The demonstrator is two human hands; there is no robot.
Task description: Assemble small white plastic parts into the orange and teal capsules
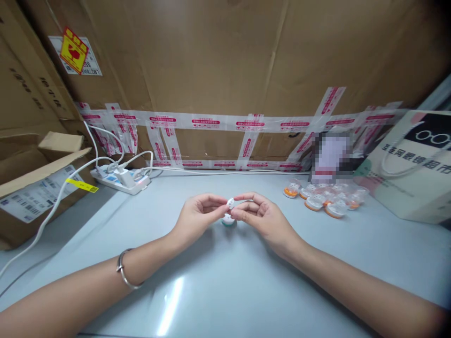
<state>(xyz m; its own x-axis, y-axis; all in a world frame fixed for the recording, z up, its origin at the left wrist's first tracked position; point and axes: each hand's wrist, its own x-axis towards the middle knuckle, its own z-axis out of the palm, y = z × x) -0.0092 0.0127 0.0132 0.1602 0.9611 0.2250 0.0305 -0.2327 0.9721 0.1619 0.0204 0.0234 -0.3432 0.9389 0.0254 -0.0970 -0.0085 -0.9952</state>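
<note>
Between the fingertips of my two hands is a small white piece (230, 203) with dark marks on it; its kind is too small to make out. My left hand (202, 213), below a silver bracelet on the wrist, pinches it between thumb and fingers. From the other side my right hand (259, 213) closes thumb and index finger at its edge. Just under the fingertips, a small white item with a teal base (228, 221) stands on the table (218, 281), partly covered by my fingers.
Several clear-topped items with orange bases (326, 197) are grouped at the right, near a paper bag (405, 169). A power strip (121, 178) with white cables lies back left, beside an opened carton (38, 188). A large taped cardboard box (211, 70) walls off the back.
</note>
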